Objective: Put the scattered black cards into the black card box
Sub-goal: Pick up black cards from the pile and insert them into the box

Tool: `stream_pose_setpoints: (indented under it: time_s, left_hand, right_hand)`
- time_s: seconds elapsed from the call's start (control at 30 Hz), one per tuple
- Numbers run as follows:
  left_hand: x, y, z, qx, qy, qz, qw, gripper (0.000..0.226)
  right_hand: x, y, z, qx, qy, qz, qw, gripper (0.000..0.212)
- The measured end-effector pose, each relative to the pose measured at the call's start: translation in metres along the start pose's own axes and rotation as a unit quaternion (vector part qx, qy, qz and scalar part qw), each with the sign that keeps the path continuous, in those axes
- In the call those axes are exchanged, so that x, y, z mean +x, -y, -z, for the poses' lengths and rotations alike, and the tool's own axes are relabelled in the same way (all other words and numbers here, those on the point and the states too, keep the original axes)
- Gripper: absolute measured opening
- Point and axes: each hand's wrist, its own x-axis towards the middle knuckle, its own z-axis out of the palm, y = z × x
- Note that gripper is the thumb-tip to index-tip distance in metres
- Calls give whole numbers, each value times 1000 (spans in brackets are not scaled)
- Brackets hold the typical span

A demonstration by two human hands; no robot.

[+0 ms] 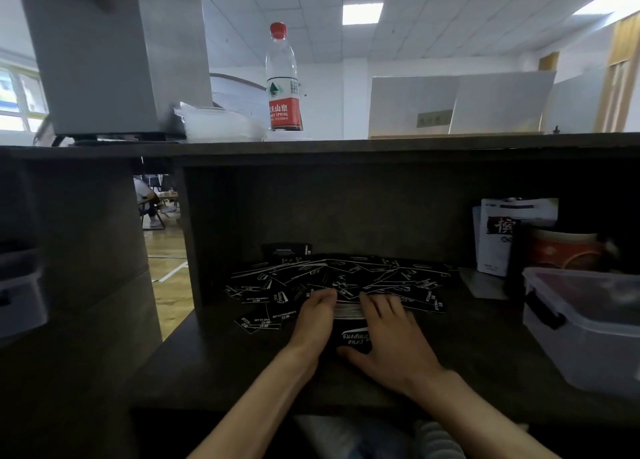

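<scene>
While hands [349, 323] flank stack [348, 311], cards [346, 275] beyond.

A dark wood-grain table [242, 365] sits before me, set into a recess beneath a dark shelf [346, 146]. Spread across the back of the table lie many scattered black cards [346, 275] with white print, a small black card box [286, 252] standing behind them against the back panel, and a clear lidded plastic container [585, 323] resting at the right edge beside a white packet [495, 240]. On the shelf above stand a water bottle [283, 78] with a red cap and a grey box [114, 53].
</scene>
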Motion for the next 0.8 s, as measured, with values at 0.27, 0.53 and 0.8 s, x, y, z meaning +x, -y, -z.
stream_pose_setpoints:
  time_s: [0.27,0.53,0.8]
  left_hand:
    - [2,-3,-6,55,-3,-21,998,28]
    - [5,10,-1,59,34,-60,996,21]
    - [-9,4,-8,-2,75,-97,992,65]
  right_hand:
    - [0,-10,3,6,42,22,999,95]
    - [1,10,3,-38,9,-33,999,60]
    - [-7,-6,38,-40,-8,-27,999,57]
